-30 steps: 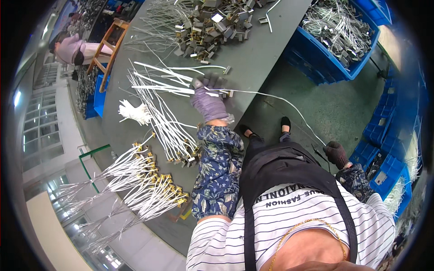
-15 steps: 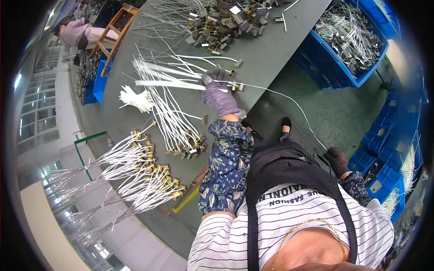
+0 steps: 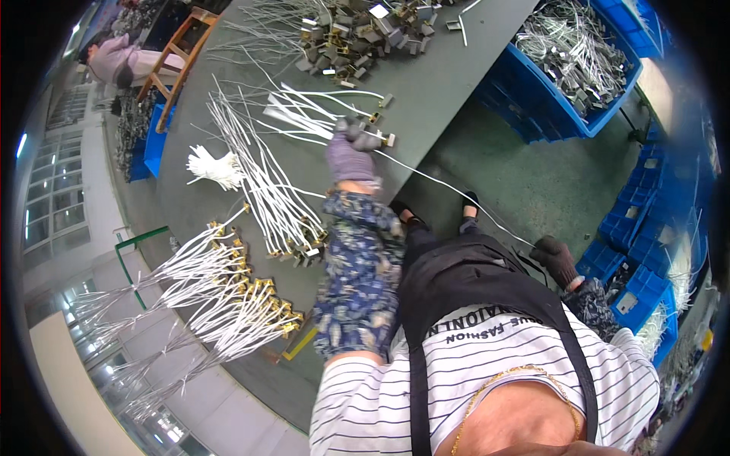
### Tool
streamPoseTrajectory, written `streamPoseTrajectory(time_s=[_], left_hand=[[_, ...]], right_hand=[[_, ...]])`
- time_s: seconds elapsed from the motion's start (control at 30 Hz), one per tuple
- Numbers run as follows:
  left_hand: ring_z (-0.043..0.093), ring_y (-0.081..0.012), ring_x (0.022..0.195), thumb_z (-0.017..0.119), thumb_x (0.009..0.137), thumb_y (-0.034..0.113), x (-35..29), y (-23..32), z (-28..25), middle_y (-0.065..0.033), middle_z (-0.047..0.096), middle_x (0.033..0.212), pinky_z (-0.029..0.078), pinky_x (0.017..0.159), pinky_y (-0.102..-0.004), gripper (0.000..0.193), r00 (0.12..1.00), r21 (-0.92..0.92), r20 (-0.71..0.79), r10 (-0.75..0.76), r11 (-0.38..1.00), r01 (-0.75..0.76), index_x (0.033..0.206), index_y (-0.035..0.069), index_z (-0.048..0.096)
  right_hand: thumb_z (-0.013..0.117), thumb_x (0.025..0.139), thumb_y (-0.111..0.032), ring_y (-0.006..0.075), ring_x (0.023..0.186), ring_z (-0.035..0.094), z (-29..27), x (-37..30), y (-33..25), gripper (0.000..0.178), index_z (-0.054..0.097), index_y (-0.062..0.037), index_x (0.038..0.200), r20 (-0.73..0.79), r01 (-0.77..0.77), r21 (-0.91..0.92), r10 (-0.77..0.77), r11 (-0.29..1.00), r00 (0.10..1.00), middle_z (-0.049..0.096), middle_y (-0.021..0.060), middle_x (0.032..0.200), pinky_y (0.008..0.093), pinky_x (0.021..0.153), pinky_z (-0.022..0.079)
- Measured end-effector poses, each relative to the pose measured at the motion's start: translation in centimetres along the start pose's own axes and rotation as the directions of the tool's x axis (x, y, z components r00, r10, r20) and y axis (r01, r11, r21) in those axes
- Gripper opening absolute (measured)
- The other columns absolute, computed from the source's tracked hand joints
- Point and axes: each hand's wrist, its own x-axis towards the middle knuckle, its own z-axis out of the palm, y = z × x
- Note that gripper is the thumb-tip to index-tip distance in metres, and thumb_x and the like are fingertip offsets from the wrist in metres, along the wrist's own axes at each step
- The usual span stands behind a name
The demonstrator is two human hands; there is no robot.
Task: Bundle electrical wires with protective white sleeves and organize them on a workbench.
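My left hand point(image 3: 353, 152), in a purple and grey glove, is closed over white wires at the table's right edge. A thin white wire point(image 3: 458, 191) runs from it, across the gap above the floor, to my right hand point(image 3: 557, 262). That hand, in a dark brown glove, is closed on the wire's far end beside my apron. A small metal-ended piece point(image 3: 390, 140) pokes out past my left fingers. Under and left of that hand lie white sleeved wires point(image 3: 293, 114) with metal ends. Nearby is a longer bundle of white wires point(image 3: 270, 190).
Grey metal parts point(image 3: 365, 38) with wires are heaped at the table's far side. Yellow-ended wires point(image 3: 228, 296) line its left edge, near a white bundle of short tubes point(image 3: 214, 167). A filled blue crate point(image 3: 494, 102) stands right; more blue bins point(image 3: 635, 197) lie beyond. A person point(image 3: 125, 61) is far left.
The left hand has shifted slightly left within the picture, and its fingers are more curled around the wires. The wire between the hands is drawn straighter. The whole view has shifted a little.
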Motion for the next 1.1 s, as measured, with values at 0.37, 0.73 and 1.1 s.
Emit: streamPoseTrajectory(time_s=[0.37, 0.73, 1.1], left_hand=[[0.055, -0.0128, 0.068, 0.065, 0.093, 0.034, -7.0, -8.5, 4.2, -0.0040, 0.064, 0.073, 0.045, 0.059, -0.0310, 0.032, 1.000, 0.877, 0.015, 0.012, 0.481, -0.019, 0.087, 0.003, 0.071], [0.066, -0.0154, 0.076, 0.067, 0.092, 0.033, -5.5, -1.0, 3.5, -0.0087, 0.072, 0.084, 0.051, 0.068, -0.0293, 0.037, 0.925, 0.922, -0.218, 0.312, -0.246, 0.300, 0.090, -0.003, 0.073], [0.044, -0.0067, 0.046, 0.061, 0.095, 0.033, -0.6, 10.3, -5.1, 0.0012, 0.057, 0.069, 0.034, 0.038, -0.0220, 0.028, 0.908, 0.689, -0.376, 0.183, 0.711, 0.142, 0.095, 0.006, 0.063]], right_hand=[[0.068, 0.088, -0.025, 0.0083, 0.063, 0.055, 3.8, 9.4, -15.9, 0.022, 0.068, -0.0021, 0.088, 0.168, -0.016, 0.270, -0.030, 0.963, 0.985, 0.060, 0.0020, 0.071, 0.0265, 0.054, 0.044], [0.069, 0.087, -0.034, 0.0147, 0.085, 0.063, 8.4, 14.4, -24.5, 0.039, 0.066, -0.0052, 0.113, 0.179, 0.209, 0.318, -0.275, 0.925, 0.945, 0.067, 0.0056, 0.088, 0.0310, 0.075, 0.051], [0.077, 0.077, -0.037, 0.0386, 0.116, 0.057, 6.0, 22.0, -39.4, 0.078, 0.042, -0.0128, 0.142, -0.134, 0.592, -0.496, -0.730, 0.635, 0.670, 0.050, 0.0212, 0.135, 0.0442, 0.098, 0.047]])
